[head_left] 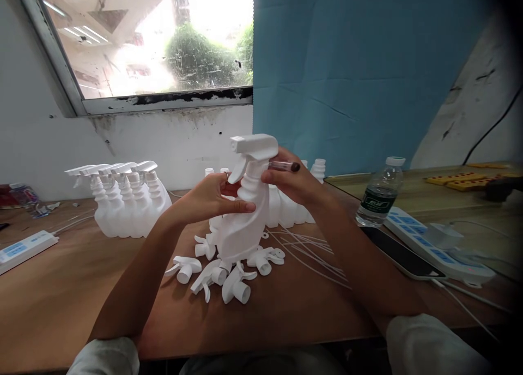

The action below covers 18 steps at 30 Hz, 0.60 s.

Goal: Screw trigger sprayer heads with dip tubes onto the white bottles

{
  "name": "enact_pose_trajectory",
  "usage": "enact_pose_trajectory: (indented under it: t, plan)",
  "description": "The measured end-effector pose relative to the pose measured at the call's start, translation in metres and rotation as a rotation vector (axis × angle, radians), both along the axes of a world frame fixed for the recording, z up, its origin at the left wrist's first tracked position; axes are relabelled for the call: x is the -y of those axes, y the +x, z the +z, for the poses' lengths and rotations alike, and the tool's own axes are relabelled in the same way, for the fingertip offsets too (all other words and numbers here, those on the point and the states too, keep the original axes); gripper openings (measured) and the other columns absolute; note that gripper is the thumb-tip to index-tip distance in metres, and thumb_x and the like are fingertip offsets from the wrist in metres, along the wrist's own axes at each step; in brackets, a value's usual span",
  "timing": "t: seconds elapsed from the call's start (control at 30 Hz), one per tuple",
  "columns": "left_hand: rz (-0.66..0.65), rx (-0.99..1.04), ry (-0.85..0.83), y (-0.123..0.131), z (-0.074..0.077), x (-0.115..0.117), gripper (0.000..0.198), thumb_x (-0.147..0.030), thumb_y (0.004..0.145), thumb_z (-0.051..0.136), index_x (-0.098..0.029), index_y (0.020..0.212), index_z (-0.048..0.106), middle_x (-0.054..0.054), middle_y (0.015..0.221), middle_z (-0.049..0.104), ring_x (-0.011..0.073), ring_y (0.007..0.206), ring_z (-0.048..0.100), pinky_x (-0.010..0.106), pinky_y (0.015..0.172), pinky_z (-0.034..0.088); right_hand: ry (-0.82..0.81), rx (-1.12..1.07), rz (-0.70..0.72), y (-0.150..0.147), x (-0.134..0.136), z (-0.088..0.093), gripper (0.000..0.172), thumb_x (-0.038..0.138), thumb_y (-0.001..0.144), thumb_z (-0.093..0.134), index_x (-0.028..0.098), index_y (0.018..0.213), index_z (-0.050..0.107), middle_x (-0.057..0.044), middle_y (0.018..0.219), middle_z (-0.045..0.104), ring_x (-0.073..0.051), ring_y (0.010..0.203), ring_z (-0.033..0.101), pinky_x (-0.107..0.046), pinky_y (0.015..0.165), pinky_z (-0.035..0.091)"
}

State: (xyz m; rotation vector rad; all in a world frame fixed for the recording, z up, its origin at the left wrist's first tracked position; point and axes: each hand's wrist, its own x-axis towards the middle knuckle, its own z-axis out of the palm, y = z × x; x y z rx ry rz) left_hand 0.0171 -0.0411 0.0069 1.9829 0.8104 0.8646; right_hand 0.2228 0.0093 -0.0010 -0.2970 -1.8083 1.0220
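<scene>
I hold a white spray bottle (239, 230) upright above the wooden table (61, 293). Its trigger head (253, 146) sits on the neck. My left hand (212, 200) wraps around the bottle's neck from the left, fingers closed. My right hand (288, 181) grips the head's collar from the right and also pinches a thin clear tube with a dark tip (286, 166). Several loose white trigger heads (223, 271) lie on the table under the bottle.
A row of finished spray bottles (126, 200) stands at the left. Bottles without heads (292, 206) stand behind my hands. Thin white dip tubes (310, 249) lie scattered. A water bottle (379, 192), a phone (402, 255) and power strips (433, 244) are at the right.
</scene>
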Motion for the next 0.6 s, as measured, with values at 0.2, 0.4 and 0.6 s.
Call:
enact_pose_trajectory:
  t: [0.2,0.4,0.6]
  plan:
    - [0.095,0.003,0.064,0.003,0.001,0.0,0.034,-0.032,0.071,0.078,-0.015,0.096,0.062,0.007,0.099,0.068,0.0246,0.099,0.065,0.036,0.082,0.055,0.086,-0.058,-0.137,-0.006,0.011,0.006,0.028,0.036,0.074,0.077,0.017,0.069,0.057,0.001,0.076,0.052,-0.011,0.069,0.048,-0.025,0.064,0.04]
    - [0.207,-0.093,0.174,0.005,-0.003,0.0,0.036,-0.036,0.069,0.078,-0.016,0.094,0.061,0.006,0.091,0.066,0.0249,0.092,0.065,0.037,0.076,0.053,0.091,-0.003,-0.304,-0.01,0.017,0.004,0.029,0.029,0.066,0.083,0.019,0.079,0.059,0.003,0.074,0.05,-0.01,0.065,0.045,-0.023,0.058,0.036]
    - [0.123,-0.111,0.204,0.004,-0.004,-0.003,0.033,-0.036,0.07,0.079,-0.016,0.088,0.059,0.007,0.099,0.066,0.024,0.1,0.063,0.038,0.085,0.051,0.235,0.027,-0.165,-0.006,0.011,-0.001,0.019,0.031,0.072,0.076,0.02,0.082,0.063,0.002,0.076,0.053,-0.012,0.07,0.048,-0.026,0.064,0.041]
